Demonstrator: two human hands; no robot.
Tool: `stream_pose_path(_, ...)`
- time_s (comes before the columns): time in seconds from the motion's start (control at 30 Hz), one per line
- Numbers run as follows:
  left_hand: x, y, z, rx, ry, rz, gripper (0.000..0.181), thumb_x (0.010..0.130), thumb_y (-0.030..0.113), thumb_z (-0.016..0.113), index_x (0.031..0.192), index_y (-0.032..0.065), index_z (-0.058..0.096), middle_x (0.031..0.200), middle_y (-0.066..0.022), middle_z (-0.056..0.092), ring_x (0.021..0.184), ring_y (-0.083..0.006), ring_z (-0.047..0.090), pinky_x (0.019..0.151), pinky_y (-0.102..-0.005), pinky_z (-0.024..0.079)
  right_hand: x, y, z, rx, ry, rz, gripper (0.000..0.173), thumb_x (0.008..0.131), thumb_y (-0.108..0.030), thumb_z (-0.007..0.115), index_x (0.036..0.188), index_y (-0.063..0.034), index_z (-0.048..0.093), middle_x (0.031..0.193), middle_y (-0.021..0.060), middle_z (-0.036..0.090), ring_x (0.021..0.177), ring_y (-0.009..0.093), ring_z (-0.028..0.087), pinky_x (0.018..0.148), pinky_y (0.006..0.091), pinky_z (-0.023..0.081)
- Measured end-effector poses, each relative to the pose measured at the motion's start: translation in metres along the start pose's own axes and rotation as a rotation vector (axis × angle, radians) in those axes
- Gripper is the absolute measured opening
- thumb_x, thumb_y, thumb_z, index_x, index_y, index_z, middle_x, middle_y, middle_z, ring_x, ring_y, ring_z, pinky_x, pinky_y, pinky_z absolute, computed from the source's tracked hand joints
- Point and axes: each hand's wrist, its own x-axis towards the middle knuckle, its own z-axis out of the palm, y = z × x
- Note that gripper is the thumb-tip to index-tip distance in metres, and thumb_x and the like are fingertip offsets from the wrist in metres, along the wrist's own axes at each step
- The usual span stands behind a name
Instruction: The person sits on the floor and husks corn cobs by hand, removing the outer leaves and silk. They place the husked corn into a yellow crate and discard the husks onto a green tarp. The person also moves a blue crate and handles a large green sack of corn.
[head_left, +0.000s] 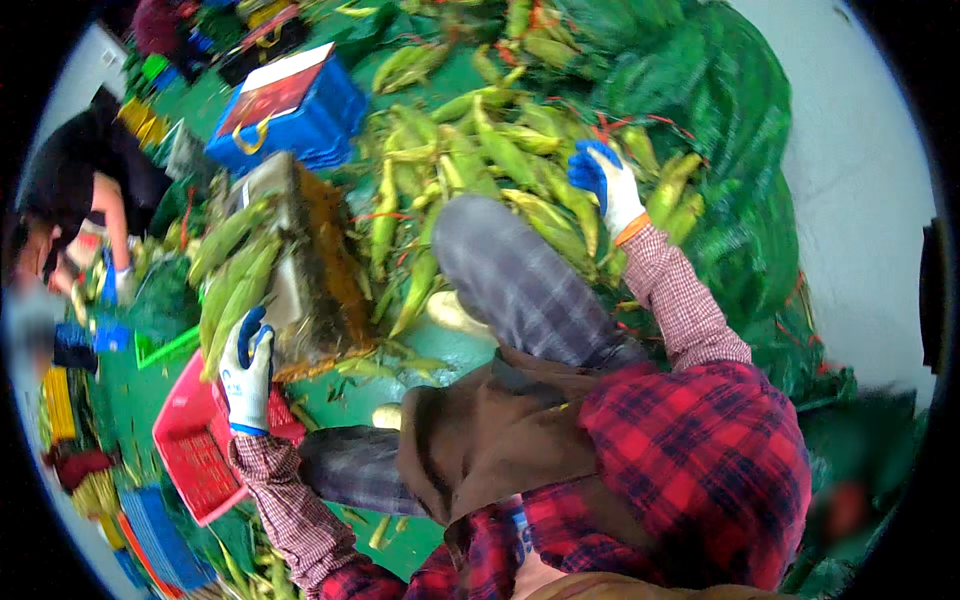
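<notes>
My left hand (247, 367), in a white knit glove with a blue coated palm, is beside several unhusked ears of corn (244, 281). Its thumb and fingers are apart, and the lower tips of the ears pass close by it. Those ears lie on a worn, dirty box (322, 255) with a pale top. My right hand (611, 184), gloved the same way, is over the right side of a big pile of green corn ears (480, 150). Its fingers curl down, and whether anything is between them is hidden.
A pink-red plastic basket (191, 442) stands below my left hand. Beyond the box is a blue crate (300, 112). Green mesh sacking (720, 150) with red strings lies along the right. Another person (90, 172) bends over corn at the left. Blue stacked crates (161, 536) sit lower left.
</notes>
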Motion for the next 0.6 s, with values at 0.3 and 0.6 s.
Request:
stream_pose_path(0.3,0.081,0.043,0.151,0.200,-0.428,0.286,0.042,0.085,0.021,0.073,0.119,-0.0020,0.064,0.117,-0.0176,0.067,0.106,-0.0292,0.066,0.094,-0.0348,0.050,-0.064,0.084,-0.249,-0.183,0.489,0.357,0.010,0.091,-0.020,0.066,0.095,-0.0106,0.065,0.072,0.0023,0.062,0.053,0.015,0.056,0.047,0.0315,0.047)
stream_pose_path(0.6,0.126,0.007,0.196,0.727,-0.468,0.479,0.049,0.080,0.037,0.070,0.117,0.0063,0.065,0.118,-0.0150,0.065,0.109,-0.0339,0.060,0.098,-0.0442,0.044,-0.010,-0.054,-0.317,-1.000,0.994,-0.052,0.095,0.079,-0.050,0.073,0.144,0.0089,0.035,0.142,0.0284,0.047,0.131,0.040,0.048,0.110,0.0397,0.038)
